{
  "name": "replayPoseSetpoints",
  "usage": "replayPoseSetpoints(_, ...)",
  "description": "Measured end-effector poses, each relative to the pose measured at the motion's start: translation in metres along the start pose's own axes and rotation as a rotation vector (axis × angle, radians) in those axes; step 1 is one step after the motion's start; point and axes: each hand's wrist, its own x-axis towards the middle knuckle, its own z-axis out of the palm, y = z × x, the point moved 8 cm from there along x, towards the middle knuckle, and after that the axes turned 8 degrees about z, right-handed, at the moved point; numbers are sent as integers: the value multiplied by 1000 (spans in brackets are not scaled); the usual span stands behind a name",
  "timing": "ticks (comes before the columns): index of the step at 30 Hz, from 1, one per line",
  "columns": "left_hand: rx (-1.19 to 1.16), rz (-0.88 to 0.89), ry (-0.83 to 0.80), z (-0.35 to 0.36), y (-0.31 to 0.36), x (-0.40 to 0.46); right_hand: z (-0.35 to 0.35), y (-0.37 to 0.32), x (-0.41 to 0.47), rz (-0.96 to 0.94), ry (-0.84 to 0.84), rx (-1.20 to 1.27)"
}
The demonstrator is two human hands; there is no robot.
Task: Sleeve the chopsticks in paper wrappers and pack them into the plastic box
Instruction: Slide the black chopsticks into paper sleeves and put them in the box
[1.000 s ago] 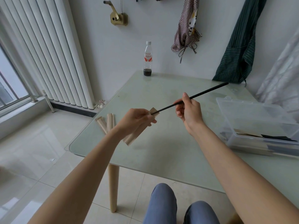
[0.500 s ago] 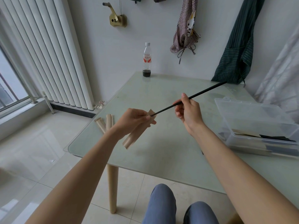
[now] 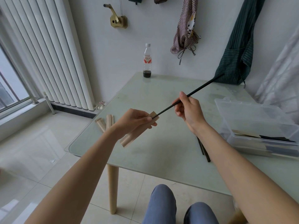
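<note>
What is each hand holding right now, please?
Left hand: closed around a paper wrapper.
Right hand: pinching a black chopstick, its tip at the wrapper's mouth.

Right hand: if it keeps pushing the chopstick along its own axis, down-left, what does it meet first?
The open mouth of the paper wrapper gripped by the left hand. The black chopstick pinched by the right hand already has its tip at that mouth. How far in it sits is hard to judge.
</note>
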Motion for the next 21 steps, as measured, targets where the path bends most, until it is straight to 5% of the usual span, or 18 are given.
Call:
replayPoseSetpoints(10,-223,-26,67,-1,3,-1,1,2,-3,-13,-17,24)
replayPoseSetpoints(21,-103,95,140,-5,11,-2,-8,1,-4,0,54,104)
